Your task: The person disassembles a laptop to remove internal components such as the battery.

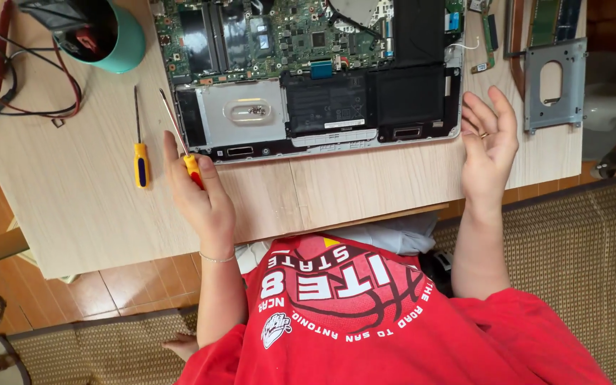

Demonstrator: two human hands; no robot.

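An opened laptop lies bottom-up on the wooden table, showing its green board, black battery and a silver drive bay with small screws in it. My left hand rests on the table just left of the laptop's near corner. It is closed on the red and yellow handle of a screwdriver, whose thin shaft points up and to the left. My right hand hovers over the table at the laptop's right near corner, fingers spread and holding nothing.
A second screwdriver with a yellow and blue handle lies left of my left hand. A teal cup of tools and red and black cables sit at the far left. A grey metal bracket and small green boards lie right of the laptop.
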